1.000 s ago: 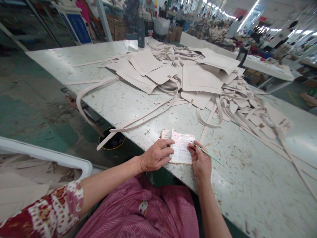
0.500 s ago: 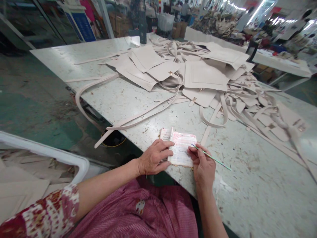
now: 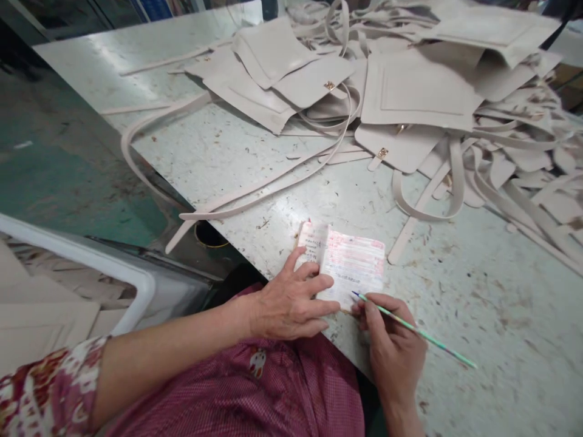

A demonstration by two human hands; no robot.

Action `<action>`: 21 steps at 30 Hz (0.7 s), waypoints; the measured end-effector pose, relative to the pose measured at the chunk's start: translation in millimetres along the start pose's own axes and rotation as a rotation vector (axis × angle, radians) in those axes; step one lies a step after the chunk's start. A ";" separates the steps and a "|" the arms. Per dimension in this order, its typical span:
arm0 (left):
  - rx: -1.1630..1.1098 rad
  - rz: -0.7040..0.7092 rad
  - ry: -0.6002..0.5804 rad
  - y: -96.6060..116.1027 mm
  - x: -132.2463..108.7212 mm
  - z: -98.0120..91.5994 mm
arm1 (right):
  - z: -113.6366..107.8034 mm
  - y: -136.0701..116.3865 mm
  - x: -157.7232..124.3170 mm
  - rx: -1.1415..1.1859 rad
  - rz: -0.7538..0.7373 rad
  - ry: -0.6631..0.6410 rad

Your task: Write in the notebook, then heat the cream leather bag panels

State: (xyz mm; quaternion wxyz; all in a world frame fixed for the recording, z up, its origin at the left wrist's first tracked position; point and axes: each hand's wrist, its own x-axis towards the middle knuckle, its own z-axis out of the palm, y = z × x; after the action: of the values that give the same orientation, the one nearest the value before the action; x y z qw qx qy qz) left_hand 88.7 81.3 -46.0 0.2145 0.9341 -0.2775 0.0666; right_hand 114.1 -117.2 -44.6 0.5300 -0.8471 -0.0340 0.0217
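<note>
A small open notebook (image 3: 353, 261) with handwriting and red marks lies near the table's edge. My left hand (image 3: 296, 297) rests flat across its left page and fold, fingers spread. Between the thumb and fingers of my right hand (image 3: 394, 340) is a slim green pen (image 3: 423, 334). The pen's dark blue tip is over the lower part of the right page; whether it touches the paper I cannot tell. The pen's long end slants out to the right, above the tabletop.
Beige bag pieces (image 3: 419, 91) with straps and small gold clasps are heaped across the back and right of the table (image 3: 273, 200). One long strap (image 3: 255, 197) hangs over the left edge. A white bin (image 3: 141, 285) with beige pieces stands at lower left.
The view has tipped down and come closer to the notebook. My left fingers have spread further over the left page. The pen tip has moved from the page's upper right to its lower part.
</note>
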 end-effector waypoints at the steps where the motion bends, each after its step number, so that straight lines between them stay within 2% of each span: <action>1: 0.009 0.009 -0.012 -1.2 0.3 0.6 | 0.2 1.4 -1.8 -0.031 -0.036 -0.007; 5: 0.037 0.032 -0.049 -5.3 -0.5 2.4 | 2.5 6.4 -5.8 -0.131 -0.206 -0.037; 11: 0.058 0.011 -0.060 -5.7 -1.6 2.7 | 6.6 7.6 -4.6 -0.211 -0.378 -0.097; 21: 0.051 0.008 -0.044 -5.6 -1.9 4.3 | 9.3 7.3 -4.2 -0.298 -0.416 -0.128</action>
State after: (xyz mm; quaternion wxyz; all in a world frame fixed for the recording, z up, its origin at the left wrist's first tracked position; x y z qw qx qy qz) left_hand 90.2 84.6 -52.3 0.1843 0.9393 -0.2843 0.0538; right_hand 109.5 -112.4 -55.2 0.3891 -0.8875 -0.2437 -0.0393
